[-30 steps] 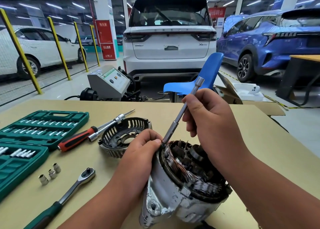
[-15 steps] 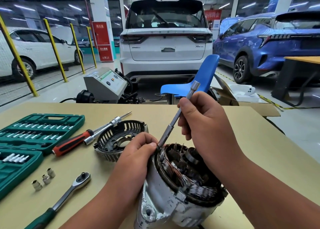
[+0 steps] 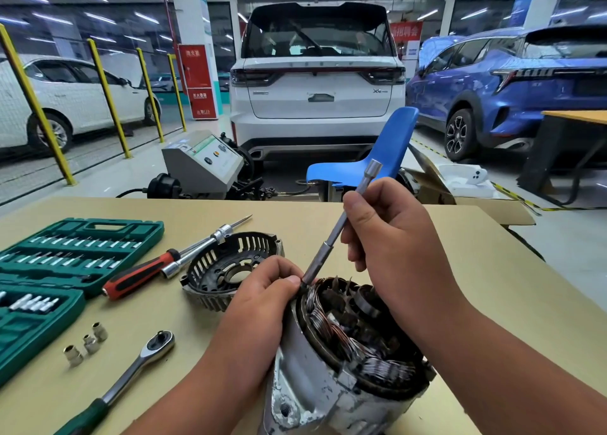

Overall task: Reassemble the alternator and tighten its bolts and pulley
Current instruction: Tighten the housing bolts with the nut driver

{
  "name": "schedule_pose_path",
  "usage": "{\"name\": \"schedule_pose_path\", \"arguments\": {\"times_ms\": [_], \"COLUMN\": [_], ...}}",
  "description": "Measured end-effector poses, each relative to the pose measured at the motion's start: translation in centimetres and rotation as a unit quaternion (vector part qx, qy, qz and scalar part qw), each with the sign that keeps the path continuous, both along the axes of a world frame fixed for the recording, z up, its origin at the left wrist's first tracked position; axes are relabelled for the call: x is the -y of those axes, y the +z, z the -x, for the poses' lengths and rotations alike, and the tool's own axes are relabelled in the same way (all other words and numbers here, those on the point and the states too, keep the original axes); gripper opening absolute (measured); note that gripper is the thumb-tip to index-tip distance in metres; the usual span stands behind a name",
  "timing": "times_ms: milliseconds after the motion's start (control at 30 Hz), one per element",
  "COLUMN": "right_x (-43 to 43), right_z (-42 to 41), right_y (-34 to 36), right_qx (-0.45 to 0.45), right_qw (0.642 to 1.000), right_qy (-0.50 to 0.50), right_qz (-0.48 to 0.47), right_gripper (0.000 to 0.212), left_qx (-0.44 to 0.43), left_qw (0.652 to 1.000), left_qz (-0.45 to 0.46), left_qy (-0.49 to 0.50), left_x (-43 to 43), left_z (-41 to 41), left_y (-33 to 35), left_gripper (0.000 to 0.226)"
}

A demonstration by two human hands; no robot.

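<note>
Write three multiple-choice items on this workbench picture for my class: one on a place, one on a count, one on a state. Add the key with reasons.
1. On the table, where does the ratchet lie from the alternator?
A) to its left
B) to its right
C) on top of it

2. How many loose sockets stand near the ratchet?
A) one
B) three
C) five

3. What is the right hand doing?
A) lying open
B) gripping the bar
C) pressing flat on the table

Key:
1 A, the ratchet lies on the table left of the alternator.
2 B, three small sockets stand in a group.
3 B, its fingers curl round the bar, whose tip meets the alternator's rim.
</note>
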State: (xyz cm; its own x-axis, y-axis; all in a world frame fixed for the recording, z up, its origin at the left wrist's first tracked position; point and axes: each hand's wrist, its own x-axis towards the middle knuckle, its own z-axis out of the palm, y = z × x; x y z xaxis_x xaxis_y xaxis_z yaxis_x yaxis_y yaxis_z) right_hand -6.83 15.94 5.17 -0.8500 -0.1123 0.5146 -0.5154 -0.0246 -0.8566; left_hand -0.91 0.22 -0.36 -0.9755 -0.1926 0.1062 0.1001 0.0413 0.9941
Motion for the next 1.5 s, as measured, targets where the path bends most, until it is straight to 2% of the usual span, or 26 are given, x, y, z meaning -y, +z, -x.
{"name": "schedule_pose_path", "arguments": {"times_ms": [133,433,600,867,1067,1367,1500], "right_x": [0.03,0.02,-0.03,0.00,0.05,-0.02,0.09], "right_z": [-0.03,-0.05,-0.13,-0.05,-0.12,-0.03,-0.08], "right_y": [0.00,-0.01,0.04,-0.03,0.08,-0.06,0.04], "right_qx": [0.010,0.005,0.014,0.005,0.020,0.002,0.013], "right_qw": [1.000,1.000,1.000,1.000,1.000,1.000,1.000], "right_qy": [0.008,-0.006,0.008,-0.001,0.014,-0.006,0.009], "right_qz": [0.005,-0.002,0.009,-0.006,0.010,-0.007,0.011], "right_gripper": [0.016,0.025,0.018,0.024,0.019,0.024,0.016], "left_qx": [-0.007,-0.008,-0.013,-0.012,-0.007,-0.016,-0.017], "left_qw": [1.000,1.000,1.000,1.000,1.000,1.000,1.000], "left_qz": [0.000,-0.004,0.000,0.002,0.011,-0.003,0.006], "left_qy": [0.000,-0.006,-0.004,-0.011,-0.006,-0.001,-0.008], "left_x": [-0.01,-0.07,-0.11,-0.08,0.09,-0.11,-0.03], "left_z": [-0.05,-0.11,-0.20,-0.17,-0.01,-0.26,-0.33], "left_y": [-0.03,0.05,0.12,0.17,-0.16,-0.02,0.06], "left_gripper": [0.022,0.021,0.019,0.014,0.025,0.026,0.025]}}
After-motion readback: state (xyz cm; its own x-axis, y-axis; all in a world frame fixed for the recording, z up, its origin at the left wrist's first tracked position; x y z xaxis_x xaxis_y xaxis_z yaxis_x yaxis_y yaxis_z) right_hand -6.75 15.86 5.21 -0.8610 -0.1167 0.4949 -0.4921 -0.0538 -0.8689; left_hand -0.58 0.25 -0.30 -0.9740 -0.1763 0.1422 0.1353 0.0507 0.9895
